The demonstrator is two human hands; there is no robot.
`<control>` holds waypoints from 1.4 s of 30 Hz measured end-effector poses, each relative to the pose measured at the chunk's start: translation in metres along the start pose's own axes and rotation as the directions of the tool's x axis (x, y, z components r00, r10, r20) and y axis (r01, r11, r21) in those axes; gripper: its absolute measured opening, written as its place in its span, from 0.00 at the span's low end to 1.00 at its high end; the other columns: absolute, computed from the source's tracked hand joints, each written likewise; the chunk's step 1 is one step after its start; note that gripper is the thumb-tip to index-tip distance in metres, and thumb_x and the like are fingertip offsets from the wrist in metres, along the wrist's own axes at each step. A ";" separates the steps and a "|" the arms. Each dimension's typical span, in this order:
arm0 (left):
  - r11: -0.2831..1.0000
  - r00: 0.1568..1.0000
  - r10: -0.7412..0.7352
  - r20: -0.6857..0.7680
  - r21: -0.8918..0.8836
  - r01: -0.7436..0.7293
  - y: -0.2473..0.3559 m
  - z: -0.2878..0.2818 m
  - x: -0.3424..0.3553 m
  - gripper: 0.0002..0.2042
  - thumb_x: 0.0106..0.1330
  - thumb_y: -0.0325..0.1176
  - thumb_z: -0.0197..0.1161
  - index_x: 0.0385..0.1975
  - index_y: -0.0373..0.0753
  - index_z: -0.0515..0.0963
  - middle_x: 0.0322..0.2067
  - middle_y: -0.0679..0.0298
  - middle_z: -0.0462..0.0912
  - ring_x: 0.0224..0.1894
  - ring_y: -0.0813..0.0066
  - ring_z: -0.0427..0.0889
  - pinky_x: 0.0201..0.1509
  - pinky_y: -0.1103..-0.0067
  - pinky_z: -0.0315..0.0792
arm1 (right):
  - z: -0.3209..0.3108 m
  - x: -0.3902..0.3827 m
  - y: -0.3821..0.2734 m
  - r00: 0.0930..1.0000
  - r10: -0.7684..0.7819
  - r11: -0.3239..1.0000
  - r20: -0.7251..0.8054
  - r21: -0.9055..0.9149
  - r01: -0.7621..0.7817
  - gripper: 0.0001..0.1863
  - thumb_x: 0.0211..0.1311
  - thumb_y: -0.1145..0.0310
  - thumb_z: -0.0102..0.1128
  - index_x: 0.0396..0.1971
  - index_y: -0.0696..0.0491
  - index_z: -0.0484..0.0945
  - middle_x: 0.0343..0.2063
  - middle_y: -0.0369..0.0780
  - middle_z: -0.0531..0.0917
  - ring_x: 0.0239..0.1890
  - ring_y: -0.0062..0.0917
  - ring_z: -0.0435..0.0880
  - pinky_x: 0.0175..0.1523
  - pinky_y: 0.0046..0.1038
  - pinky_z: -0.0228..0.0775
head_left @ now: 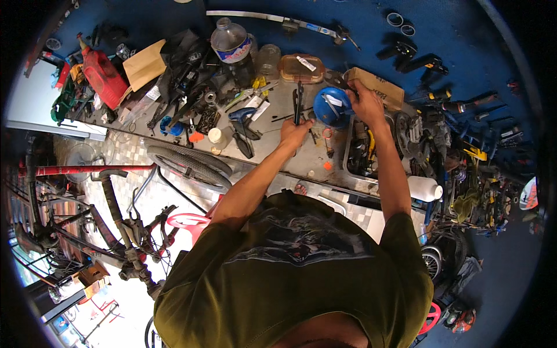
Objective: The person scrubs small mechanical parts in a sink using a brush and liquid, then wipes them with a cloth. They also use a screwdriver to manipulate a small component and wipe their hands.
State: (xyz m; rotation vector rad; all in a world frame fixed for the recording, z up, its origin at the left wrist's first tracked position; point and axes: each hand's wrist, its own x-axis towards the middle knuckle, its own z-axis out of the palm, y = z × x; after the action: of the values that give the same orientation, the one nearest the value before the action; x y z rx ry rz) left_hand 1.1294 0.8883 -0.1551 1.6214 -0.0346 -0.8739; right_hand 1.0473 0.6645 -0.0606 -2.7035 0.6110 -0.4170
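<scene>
My left hand (295,133) is closed around a slim, dark, long tool (299,103) that stands up from the fist over the workbench (272,142). Its exact kind is not clear. Beyond it and to the right, my right hand (368,104) has its fingers curled beside a blue bowl (328,113) and the near side of a cardboard box (383,88). Whatever those fingers hold is too small or hidden to name. A pale object lies inside the bowl. To the left hand's left lie blue-handled pliers (242,114) and a dark-handled tool (243,145).
A large plastic bottle (230,43), a glass jar (268,61) and a lidded food container (301,68) line the back of the bench. A metal tray (354,165) of tools sits at right, near a white bottle (425,189). A bicycle tyre (188,162) leans at the front edge.
</scene>
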 end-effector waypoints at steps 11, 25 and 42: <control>0.992 0.976 0.120 -0.184 -0.003 -0.123 -0.020 0.049 0.037 0.15 0.55 0.35 0.78 0.21 0.41 0.75 0.24 0.66 0.81 0.27 0.75 0.77 0.34 0.73 0.72 | -0.044 -0.046 -0.012 0.980 0.169 0.909 -0.107 0.401 -0.113 0.10 0.68 0.66 0.65 0.43 0.56 0.79 0.31 0.44 0.89 0.39 0.32 0.90 0.42 0.32 0.76; 0.717 0.801 0.464 -0.379 0.691 -0.088 0.000 -0.127 -0.020 0.15 0.59 0.32 0.68 0.42 0.32 0.73 0.32 0.40 0.85 0.41 0.38 0.85 0.45 0.56 0.78 | 0.040 -0.043 -0.036 0.910 0.172 0.864 0.377 0.387 -0.323 0.19 0.63 0.58 0.65 0.50 0.53 0.78 0.42 0.48 0.87 0.46 0.42 0.86 0.49 0.39 0.75; 0.819 0.831 0.403 -0.384 0.557 -0.139 0.021 -0.163 -0.090 0.20 0.67 0.44 0.67 0.45 0.31 0.75 0.29 0.43 0.85 0.35 0.44 0.87 0.40 0.62 0.76 | 0.141 0.060 -0.119 0.873 -0.266 0.962 0.409 0.060 0.265 0.21 0.62 0.62 0.63 0.56 0.46 0.80 0.48 0.46 0.87 0.54 0.43 0.84 0.59 0.45 0.74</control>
State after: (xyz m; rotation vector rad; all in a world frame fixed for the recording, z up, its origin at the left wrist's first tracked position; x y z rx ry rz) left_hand 1.1634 1.0616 -0.0938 2.2336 -0.1603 -0.1958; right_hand 1.1918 0.7747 -0.1294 -2.7561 0.1176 0.1004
